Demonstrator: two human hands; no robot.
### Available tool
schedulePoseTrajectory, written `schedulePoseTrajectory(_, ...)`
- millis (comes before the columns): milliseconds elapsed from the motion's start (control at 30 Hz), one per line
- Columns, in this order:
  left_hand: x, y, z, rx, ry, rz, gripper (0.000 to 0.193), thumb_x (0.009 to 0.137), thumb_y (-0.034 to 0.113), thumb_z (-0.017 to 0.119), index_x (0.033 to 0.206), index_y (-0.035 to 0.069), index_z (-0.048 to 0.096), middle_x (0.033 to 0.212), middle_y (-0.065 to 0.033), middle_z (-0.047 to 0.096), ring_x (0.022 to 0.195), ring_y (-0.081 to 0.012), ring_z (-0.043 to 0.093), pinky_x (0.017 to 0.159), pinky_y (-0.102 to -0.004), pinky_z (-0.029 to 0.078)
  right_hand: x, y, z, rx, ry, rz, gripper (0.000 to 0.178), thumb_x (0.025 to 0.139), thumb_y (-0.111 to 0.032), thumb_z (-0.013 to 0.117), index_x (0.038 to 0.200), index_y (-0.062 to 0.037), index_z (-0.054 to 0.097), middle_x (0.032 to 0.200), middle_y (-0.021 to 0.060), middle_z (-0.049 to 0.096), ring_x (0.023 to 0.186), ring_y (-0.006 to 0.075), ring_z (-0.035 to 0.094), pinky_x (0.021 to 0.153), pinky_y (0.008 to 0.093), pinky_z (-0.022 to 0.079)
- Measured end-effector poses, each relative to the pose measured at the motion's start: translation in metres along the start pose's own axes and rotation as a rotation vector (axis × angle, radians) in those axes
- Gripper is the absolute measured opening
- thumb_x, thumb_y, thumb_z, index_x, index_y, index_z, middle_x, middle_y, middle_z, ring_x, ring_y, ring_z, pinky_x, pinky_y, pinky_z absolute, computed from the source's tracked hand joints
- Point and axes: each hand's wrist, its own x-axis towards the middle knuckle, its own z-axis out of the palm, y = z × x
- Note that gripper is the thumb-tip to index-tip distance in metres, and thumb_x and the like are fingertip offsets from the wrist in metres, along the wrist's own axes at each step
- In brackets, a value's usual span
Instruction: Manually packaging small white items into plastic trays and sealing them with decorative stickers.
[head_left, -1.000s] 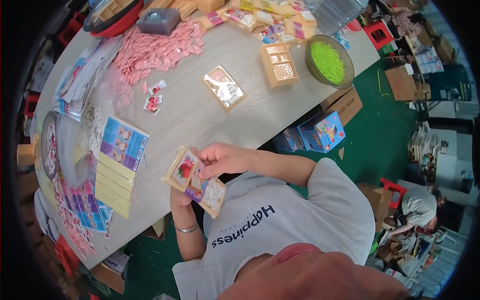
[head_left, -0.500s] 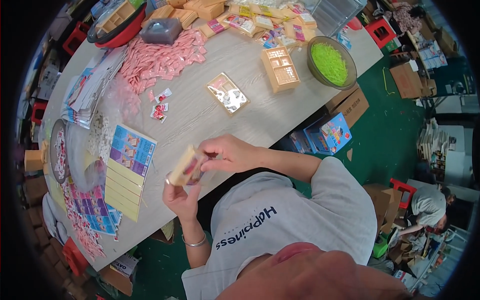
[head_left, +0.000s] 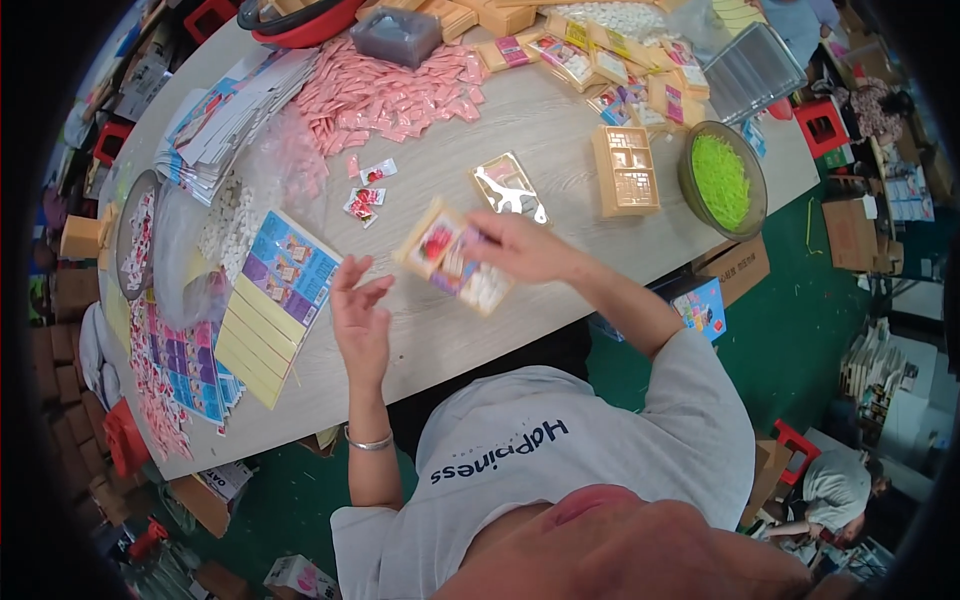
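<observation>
Noted on table (head_left: 425, 350): printed sheet (head_left: 275, 300) just beside left hand (head_left: 362, 325); clear-faced package (head_left: 510, 187) just beyond right hand (head_left: 520, 247); farther right, beige tray (head_left: 627, 170), then bowl (head_left: 762, 195) of green shreds. Bare surface between sheet and tray, down to near edge. Beige-edged pack (head_left: 455, 262), blurred: held over tabletop between hands, red-pictured end toward far left, long axis slanting rightward toward body. Left: released, fingers loosely curled. Right: grasping pack's right side.
</observation>
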Motion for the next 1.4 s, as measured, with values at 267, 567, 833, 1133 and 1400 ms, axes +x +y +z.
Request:
schedulePoseTrajectory(267, -0.009, -0.017, -0.027, 0.217, 0.367, -0.169, 0.046, 0.095, 0.001, 0.065, 0.138, 0.002, 0.05, 0.119, -0.0077, 0.058, 0.092, -0.0077, 0.058, 0.087, -0.0235, 0.048, 0.035, 0.041, -0.258, 0.316, 0.849, 0.134, 0.031, 0.102, -0.026, 0.058, 0.112, 0.0032, 0.064, 0.102, 0.0095, 0.069, 0.091, 0.0187, 0.069, 0.081, 0.0337, 0.057)
schedulePoseTrajectory(567, -0.026, -0.06, -0.023, 0.358, 0.226, -0.189, 0.008, 0.092, 0.005, 0.071, 0.096, 0.0, 0.066, 0.091, -0.0008, 0.067, 0.08, -0.0081, 0.06, 0.075, -0.0229, 0.049, -0.028, 0.013, -0.123, -0.837, 0.457, 0.071, 0.033, 0.094, -0.019, 0.071, 0.123, -0.0045, 0.065, 0.109, 0.0088, 0.071, 0.096, 0.0234, 0.069, 0.079, 0.0319, 0.053)
schedulePoseTrajectory(833, 0.056, -0.082, 0.09, 1.012, -0.089, 0.168, 0.052, 0.092, 0.023, 0.066, 0.14, 0.007, 0.054, 0.148, -0.0165, 0.047, 0.135, -0.0376, 0.044, 0.111, -0.0521, 0.035, -0.004, 0.069, -0.022, -1.019, 0.473, 0.199, 0.038, 0.093, -0.015, 0.064, 0.129, -0.0029, 0.059, 0.103, 0.0237, 0.063, 0.086, 0.0417, 0.065, 0.076, 0.0492, 0.053)
schedulePoseTrajectory(1133, 0.022, -0.081, 0.054, 1.193, -0.203, 0.056, 0.059, 0.098, 0.027, 0.055, 0.153, 0.009, 0.041, 0.159, -0.0155, 0.035, 0.148, -0.0379, 0.027, 0.119, -0.0555, 0.022, -0.027, 0.055, 0.102, -0.768, 0.353, 0.227, 0.044, 0.093, -0.013, 0.063, 0.134, -0.0002, 0.053, 0.1, 0.0238, 0.06, 0.082, 0.0435, 0.064, 0.069, 0.052, 0.053)
schedulePoseTrajectory(1400, -0.039, -0.052, 0.014, 1.213, -0.004, -0.084, 0.076, 0.089, 0.032, 0.068, 0.152, 0.003, 0.037, 0.16, -0.0191, 0.029, 0.147, -0.039, 0.027, 0.118, -0.0563, 0.022, -0.023, 0.026, 0.115, -0.684, 0.068, 0.222, 0.053, 0.092, -0.015, 0.066, 0.139, 0.0011, 0.048, 0.097, 0.0208, 0.062, 0.077, 0.0386, 0.066, 0.065, 0.0477, 0.053)
